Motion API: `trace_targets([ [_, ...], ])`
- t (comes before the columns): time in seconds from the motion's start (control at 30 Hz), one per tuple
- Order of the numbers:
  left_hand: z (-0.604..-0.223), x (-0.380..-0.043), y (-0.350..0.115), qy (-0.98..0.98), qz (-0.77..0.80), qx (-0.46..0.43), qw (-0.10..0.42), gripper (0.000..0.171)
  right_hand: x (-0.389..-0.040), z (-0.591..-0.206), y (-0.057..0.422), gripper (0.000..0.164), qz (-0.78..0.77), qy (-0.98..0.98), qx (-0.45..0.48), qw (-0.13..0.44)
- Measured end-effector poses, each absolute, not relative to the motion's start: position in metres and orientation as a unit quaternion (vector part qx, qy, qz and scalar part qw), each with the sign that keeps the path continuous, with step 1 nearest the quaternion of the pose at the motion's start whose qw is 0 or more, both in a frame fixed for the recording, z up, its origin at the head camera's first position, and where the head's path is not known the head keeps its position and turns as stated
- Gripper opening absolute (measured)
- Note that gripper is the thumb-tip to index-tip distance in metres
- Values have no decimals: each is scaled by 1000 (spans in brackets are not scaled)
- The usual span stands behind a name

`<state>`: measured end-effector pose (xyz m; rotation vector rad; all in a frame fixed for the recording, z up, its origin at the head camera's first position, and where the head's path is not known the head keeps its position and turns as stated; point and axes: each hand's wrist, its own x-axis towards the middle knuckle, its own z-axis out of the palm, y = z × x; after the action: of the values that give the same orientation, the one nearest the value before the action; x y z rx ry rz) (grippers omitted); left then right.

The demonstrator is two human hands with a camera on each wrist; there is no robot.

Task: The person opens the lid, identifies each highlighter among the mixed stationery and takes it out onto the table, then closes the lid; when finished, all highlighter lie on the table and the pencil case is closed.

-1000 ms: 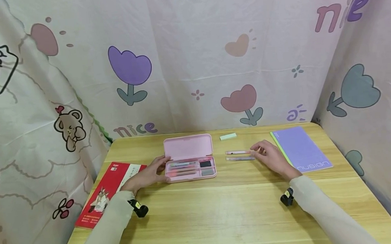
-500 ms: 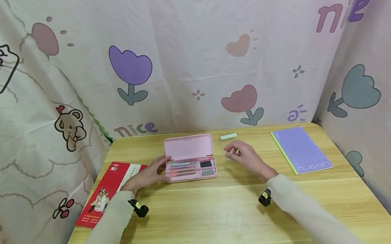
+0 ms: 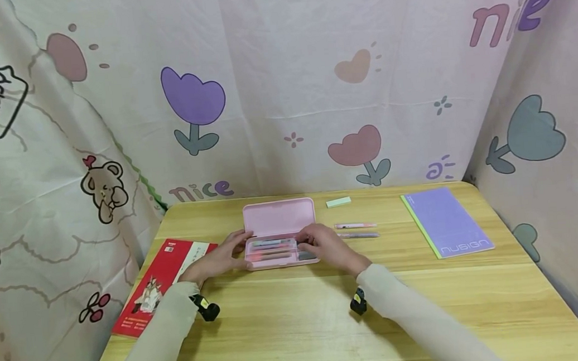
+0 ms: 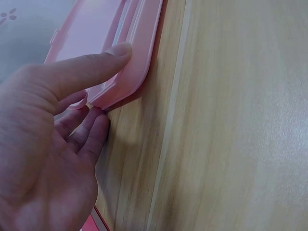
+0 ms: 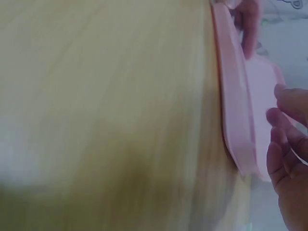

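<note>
A pink pencil case [image 3: 278,217] lies with its lid raised and several pens [image 3: 271,255] in its left compartment. My left hand [image 3: 219,259] holds the case's left end; in the left wrist view the thumb presses the pink front wall [image 4: 140,55] while the other fingers bend behind the corner. Over the right-hand compartments is my right hand [image 3: 331,247], mostly covering a black block and a grey block. In the right wrist view its thumb and bent fingers [image 5: 276,156] stand apart, with nothing visible between them. Its contact with the blocks is hidden.
Two pens [image 3: 355,225] lie right of the case, with a pale green block [image 3: 338,202] behind them. A purple notebook [image 3: 445,220] is at the right. Under the left forearm lies a red book [image 3: 148,291]. Printed cloth [image 3: 268,92] hangs behind the table.
My right hand has moved left from the two pens to the right side of the pencil case. The pens stay on the table. My left hand keeps its place on the case.
</note>
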<state>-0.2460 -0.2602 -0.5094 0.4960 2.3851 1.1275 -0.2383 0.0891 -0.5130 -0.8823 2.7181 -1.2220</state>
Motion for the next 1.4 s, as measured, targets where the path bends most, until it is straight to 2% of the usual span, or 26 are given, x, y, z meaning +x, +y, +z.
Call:
trace_targets([
  [0.4,-509,-245,-260,865,410,175,228,96,-247,-522,66,17,-305,901,-309,-14],
  [0.77,-507,-244,-260,866,409,178,225,96,-246,-522,57,19,-263,909,-323,-14],
  [1.4,-509,-246,-259,868,405,181,221,94,-243,-514,49,17,-275,916,-290,28],
])
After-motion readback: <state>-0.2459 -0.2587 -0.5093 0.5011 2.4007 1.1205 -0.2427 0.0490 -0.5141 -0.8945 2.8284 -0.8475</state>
